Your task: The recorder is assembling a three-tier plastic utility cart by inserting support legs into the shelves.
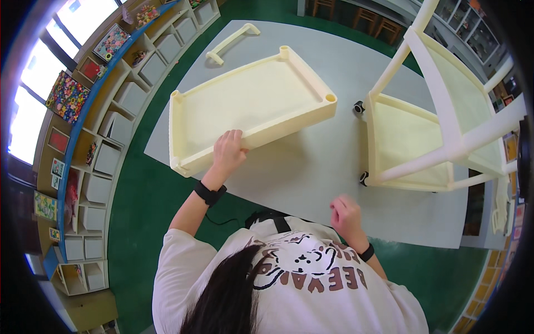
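Left hand gripped the tray rim, fingers curled over; right hand hung loosely closed, empty. Tray looked stiff, light plastic, best held at its rims.

You are in what looks like a classroom or children's craft room. Along your left runs a long wall of open wooden cubby shelves with a blue edge, bright handmade collage pictures propped on top beneath sunlit windows. The floor is green, with a large grey mat spread over it. Small wooden chairs stand at the far end.
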Demonstrator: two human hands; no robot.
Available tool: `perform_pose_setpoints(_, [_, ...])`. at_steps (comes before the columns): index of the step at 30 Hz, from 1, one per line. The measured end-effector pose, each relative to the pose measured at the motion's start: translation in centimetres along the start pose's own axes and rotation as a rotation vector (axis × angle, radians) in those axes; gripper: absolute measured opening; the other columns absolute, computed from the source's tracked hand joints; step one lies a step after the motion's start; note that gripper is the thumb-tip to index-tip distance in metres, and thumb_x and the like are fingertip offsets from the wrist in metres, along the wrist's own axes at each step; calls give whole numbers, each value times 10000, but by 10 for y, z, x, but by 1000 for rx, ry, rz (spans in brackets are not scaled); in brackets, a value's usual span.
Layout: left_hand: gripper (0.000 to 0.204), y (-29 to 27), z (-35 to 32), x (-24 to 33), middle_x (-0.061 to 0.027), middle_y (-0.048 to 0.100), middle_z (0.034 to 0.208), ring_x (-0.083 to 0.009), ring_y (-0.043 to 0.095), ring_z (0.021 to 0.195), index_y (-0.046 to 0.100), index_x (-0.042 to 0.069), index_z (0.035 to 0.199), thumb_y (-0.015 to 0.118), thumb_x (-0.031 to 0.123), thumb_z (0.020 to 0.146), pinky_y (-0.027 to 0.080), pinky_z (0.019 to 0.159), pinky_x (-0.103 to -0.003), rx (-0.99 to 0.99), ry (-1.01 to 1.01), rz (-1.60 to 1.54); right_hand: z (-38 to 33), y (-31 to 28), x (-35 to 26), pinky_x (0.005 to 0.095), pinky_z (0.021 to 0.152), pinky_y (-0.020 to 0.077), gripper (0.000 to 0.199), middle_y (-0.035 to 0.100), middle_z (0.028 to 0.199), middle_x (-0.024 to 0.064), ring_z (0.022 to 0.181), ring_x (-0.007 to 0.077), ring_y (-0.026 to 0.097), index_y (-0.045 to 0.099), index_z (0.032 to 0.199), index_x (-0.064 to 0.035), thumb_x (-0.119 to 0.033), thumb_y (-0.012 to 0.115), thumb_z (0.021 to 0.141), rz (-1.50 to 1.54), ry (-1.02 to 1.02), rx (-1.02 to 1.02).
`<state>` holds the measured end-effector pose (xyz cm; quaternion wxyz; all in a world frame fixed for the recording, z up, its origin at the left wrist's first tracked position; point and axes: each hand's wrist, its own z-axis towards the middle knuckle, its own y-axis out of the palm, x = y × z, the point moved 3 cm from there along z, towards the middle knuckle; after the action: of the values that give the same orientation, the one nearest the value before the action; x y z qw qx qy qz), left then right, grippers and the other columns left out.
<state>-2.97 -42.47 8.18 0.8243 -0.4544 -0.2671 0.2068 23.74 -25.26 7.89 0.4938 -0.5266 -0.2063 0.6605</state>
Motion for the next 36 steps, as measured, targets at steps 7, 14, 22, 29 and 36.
perform_pose_setpoints(7, [359, -10, -8, 21, -108, 507, 740, -278, 508, 743, 454, 19, 804, 657, 46, 508, 415, 635, -359, -2, 111, -16, 81, -1, 0, 468, 903, 281, 559, 380, 1211, 70, 1064, 256, 387, 428, 1183, -165, -33, 575, 661, -382, -250, 147])
perform_pose_setpoints(14, [342, -4, -23, 34, -108, 493, 704, -290, 494, 690, 455, 17, 796, 647, 22, 513, 391, 580, -369, -50, 201, -61, 133, 7, 10, 482, 951, 216, 601, 400, 1205, 35, 1091, 214, 377, 413, 1198, -146, -36, 599, 637, -446, -290, 63])
perform_pose_setpoints(22, [329, -5, -34, 42, -101, 490, 718, -262, 496, 709, 449, 21, 779, 633, 32, 507, 400, 613, -341, -84, 209, -33, 113, 22, 38, 404, 872, 315, 513, 486, 955, 30, 941, 200, 452, 465, 1006, -85, -129, 704, 554, -352, -260, -236])
perform_pose_setpoints(29, [352, -12, -21, 43, -97, 483, 734, -258, 487, 735, 452, 14, 796, 643, 38, 501, 391, 629, -334, -134, 241, 10, 107, 38, 46, 344, 670, 347, 494, 468, 851, 42, 811, 195, 469, 456, 920, -91, -133, 689, 486, -459, -329, 5])
perform_pose_setpoints(36, [418, -28, 12, 23, -103, 494, 776, -271, 484, 764, 468, 23, 852, 684, 54, 496, 383, 644, -353, -71, 279, -16, 133, 19, 20, 317, 568, 350, 463, 464, 741, 21, 722, 184, 484, 468, 884, -89, -127, 663, 466, -363, -345, 70])
